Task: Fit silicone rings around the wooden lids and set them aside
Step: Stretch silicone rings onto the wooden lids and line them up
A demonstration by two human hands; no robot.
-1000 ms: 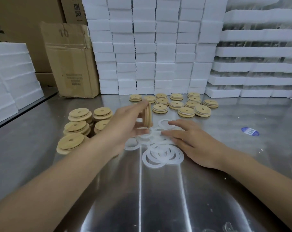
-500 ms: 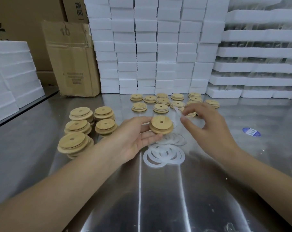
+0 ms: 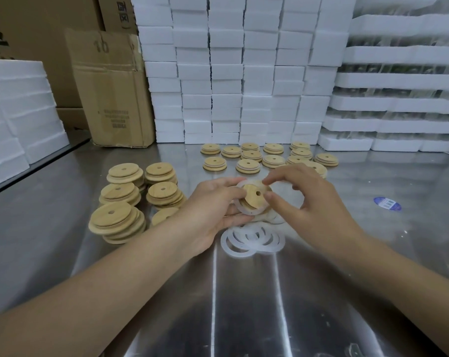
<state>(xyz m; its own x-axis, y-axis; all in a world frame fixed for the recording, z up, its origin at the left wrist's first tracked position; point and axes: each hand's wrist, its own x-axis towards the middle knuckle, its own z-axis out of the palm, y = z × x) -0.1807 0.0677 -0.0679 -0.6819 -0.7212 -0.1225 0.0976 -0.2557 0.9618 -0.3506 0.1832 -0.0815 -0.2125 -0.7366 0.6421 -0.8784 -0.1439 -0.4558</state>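
My left hand [image 3: 213, 204] grips a round wooden lid [image 3: 253, 195] with a centre hole, tilted toward me above the steel table. A translucent white silicone ring [image 3: 240, 209] lies loosely around the lid, and my right hand [image 3: 303, 199] pinches that ring at the lid's right edge with thumb and forefinger. Several loose silicone rings [image 3: 251, 239] lie overlapped on the table just below both hands. Stacks of bare lids [image 3: 118, 217] stand to the left. Lids with rings fitted [image 3: 248, 166] sit in rows behind the hands.
The shiny steel table [image 3: 244, 305] stretches toward me. White foam blocks [image 3: 239, 73] are stacked along the back, foam trays [image 3: 398, 109] at the right, more foam [image 3: 17, 119] at the left. A cardboard box [image 3: 112, 91] stands at back left. A blue sticker [image 3: 387, 203] lies at the right.
My right hand lifted a ring from the pile and brought it onto the lid. My left hand turned the lid from edge-on to face-up and drew it closer.
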